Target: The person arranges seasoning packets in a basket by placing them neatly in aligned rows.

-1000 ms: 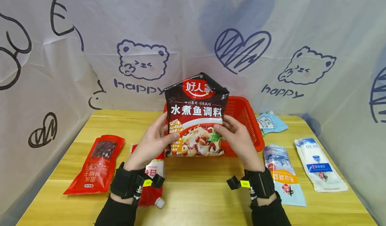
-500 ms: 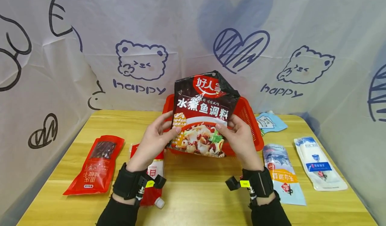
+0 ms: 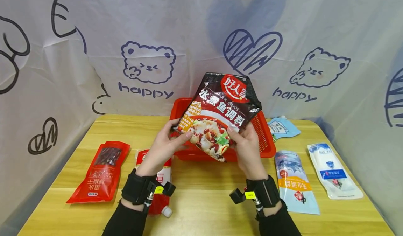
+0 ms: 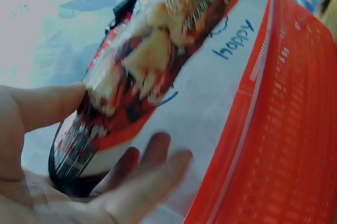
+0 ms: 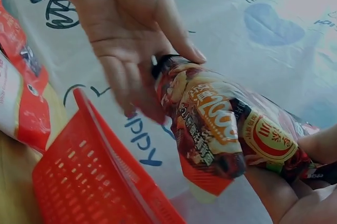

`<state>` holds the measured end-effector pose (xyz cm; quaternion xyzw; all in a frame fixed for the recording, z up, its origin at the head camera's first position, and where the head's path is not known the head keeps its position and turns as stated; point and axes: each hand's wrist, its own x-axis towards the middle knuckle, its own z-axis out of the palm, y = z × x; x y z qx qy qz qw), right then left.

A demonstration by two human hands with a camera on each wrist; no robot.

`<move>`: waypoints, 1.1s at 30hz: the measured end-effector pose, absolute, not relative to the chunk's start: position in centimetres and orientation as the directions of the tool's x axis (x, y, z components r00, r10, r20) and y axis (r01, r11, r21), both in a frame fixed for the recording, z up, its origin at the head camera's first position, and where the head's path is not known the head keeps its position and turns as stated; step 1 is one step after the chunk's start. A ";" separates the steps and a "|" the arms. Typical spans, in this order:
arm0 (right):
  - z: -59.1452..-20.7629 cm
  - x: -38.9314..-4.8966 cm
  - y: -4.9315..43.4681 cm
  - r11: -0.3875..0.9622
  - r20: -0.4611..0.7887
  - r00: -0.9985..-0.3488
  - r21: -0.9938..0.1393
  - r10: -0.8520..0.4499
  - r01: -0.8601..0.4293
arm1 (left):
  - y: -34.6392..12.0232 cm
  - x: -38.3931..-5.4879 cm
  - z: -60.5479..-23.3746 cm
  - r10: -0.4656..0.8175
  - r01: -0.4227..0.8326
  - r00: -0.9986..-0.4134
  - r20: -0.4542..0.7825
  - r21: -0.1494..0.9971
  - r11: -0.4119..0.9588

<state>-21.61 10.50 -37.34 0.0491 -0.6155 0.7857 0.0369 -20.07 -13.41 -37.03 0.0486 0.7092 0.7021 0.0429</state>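
Note:
A black and red seasoning packet [image 3: 217, 113] with a picture of a fish dish is held up tilted between both hands, overlapping the red basket [image 3: 267, 138] in the head view. My left hand [image 3: 163, 146] pinches its lower left side, thumb on the front and fingers behind. At the lower right side my right hand [image 3: 248, 150] grips it the same way. The left wrist view shows the packet's [image 4: 147, 66] bottom end above the basket's rim. In the right wrist view, the right fingers [image 5: 274, 197] hold one side of the packet.
On the wooden table [image 3: 201, 201], a red bag of dried chilies [image 3: 100, 173] lies at left. A red and white spouted pouch [image 3: 160, 202] is partly under the left forearm. Right of the basket lie a light blue pouch [image 3: 284, 128], a blue-orange salt bag [image 3: 296, 183] and a white bag [image 3: 333, 173].
The packet has turned clockwise in the head view, from nearly upright to tilted, and its top has shifted right. Both hands keep hold of it. The items on the table have stayed put.

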 end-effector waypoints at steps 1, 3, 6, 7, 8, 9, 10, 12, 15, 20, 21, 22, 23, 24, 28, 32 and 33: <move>-37.4 -21.6 10.4 -0.246 0.114 -0.993 -0.963 -0.014 -0.107 | -13.4 -20.1 -37.1 0.131 0.006 -0.991 0.010 1.000 -0.027; -37.4 -21.5 10.3 -0.254 0.098 -0.995 -0.963 -0.034 -0.086 | -13.3 -20.1 -37.1 0.129 0.007 -0.991 0.017 0.996 -0.084; -37.4 -21.5 10.3 -0.256 0.073 -0.996 -0.965 -0.057 -0.056 | -13.5 -20.1 -37.2 0.117 0.019 -0.993 0.032 0.993 -0.113; -37.5 -21.5 10.4 -0.249 0.065 -0.996 -0.967 -0.061 -0.048 | -13.5 -20.1 -37.1 0.111 0.022 -0.993 0.035 0.993 -0.114; -37.5 -21.5 10.5 -0.240 0.060 -0.996 -0.970 -0.067 -0.042 | -13.6 -20.1 -37.1 0.107 0.023 -0.994 0.035 0.994 -0.109; -37.5 -21.5 10.6 -0.228 0.058 -0.995 -0.973 -0.075 -0.040 | -13.7 -20.1 -37.1 0.106 0.024 -0.994 0.036 0.994 -0.105; -37.4 -21.6 10.8 -0.213 0.056 -0.995 -0.976 -0.084 -0.037 | -13.8 -20.1 -37.0 0.105 0.025 -0.994 0.035 0.995 -0.101; -37.3 -21.6 11.2 -0.181 0.055 -0.993 -0.983 -0.106 -0.035 | -14.1 -20.0 -36.9 0.101 0.027 -0.994 0.037 0.995 -0.094; -37.0 -21.7 12.1 -0.165 0.053 -0.989 -0.986 -0.139 -0.030 | -14.6 -20.0 -36.6 0.105 0.038 -0.993 0.047 0.996 -0.086; -36.5 -21.8 13.7 -0.193 0.057 -0.988 -0.981 -0.141 -0.029 | -15.2 -19.9 -36.4 0.128 0.052 -0.990 0.058 0.997 -0.054; -36.4 -21.8 14.0 -0.186 0.058 -0.989 -0.982 -0.136 -0.032 | -15.2 -19.9 -36.4 0.133 0.052 -0.989 0.058 0.998 -0.046; -36.4 -21.8 14.3 -0.169 0.059 -0.989 -0.985 -0.134 -0.036 | -15.2 -19.9 -36.4 0.139 0.052 -0.989 0.056 0.998 -0.038; -36.3 -21.8 14.5 -0.151 0.061 -0.989 -0.988 -0.133 -0.040 | -15.2 -19.9 -36.4 0.145 0.051 -0.988 0.055 0.998 -0.027; -36.2 -21.8 14.7 -0.132 0.063 -0.990 -0.990 -0.130 -0.046 | -15.2 -19.9 -36.5 0.150 0.053 -0.987 0.055 0.998 -0.018; -36.0 -21.8 15.0 -0.088 0.072 -0.989 -0.994 -0.127 -0.061 | -14.9 -20.0 -36.6 0.162 0.061 -0.985 0.058 0.998 0.009; -35.8 -21.7 14.8 -0.126 0.087 -0.992 -0.989 -0.094 -0.075 | -14.6 -20.1 -36.8 0.159 0.071 -0.985 0.073 0.997 -0.018; -35.7 -21.6 14.8 -0.141 0.094 -0.992 -0.987 -0.083 -0.082 | -14.5 -20.2 -36.8 0.156 0.072 -0.985 0.076 0.997 -0.031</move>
